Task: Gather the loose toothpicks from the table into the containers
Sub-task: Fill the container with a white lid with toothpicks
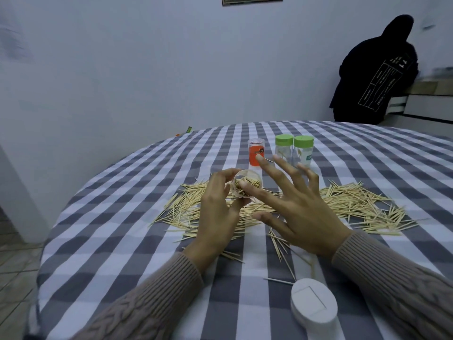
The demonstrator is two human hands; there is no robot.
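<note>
A: Toothpicks (353, 204): loose, wooden, strewn across the checked table (122, 241) in a wide band, both sides of the hands. Some already stand in the cup (247, 184).

B: Cup status?

A: Small, clear, open-topped, tilted toward the camera. Left hand (218, 212) grips it, fingers curled round the wall.

B: Right hand (294, 204)?

A: Fingers spread and straight over the cup, holding nothing that I can make out. One thin stick shows near the index fingertip; whether it is pinched, cannot tell.

B: Handling notes?

A: Likely very light, stiff, easily snapped, pointed at the ends. Best pinched mid-shaft, in small aligned bunches.

B: Other containers?

A: Orange-label tube (256, 153), two green-lid jars (294, 150), upright behind the scatter. White lid (313, 301) near front edge.
</note>
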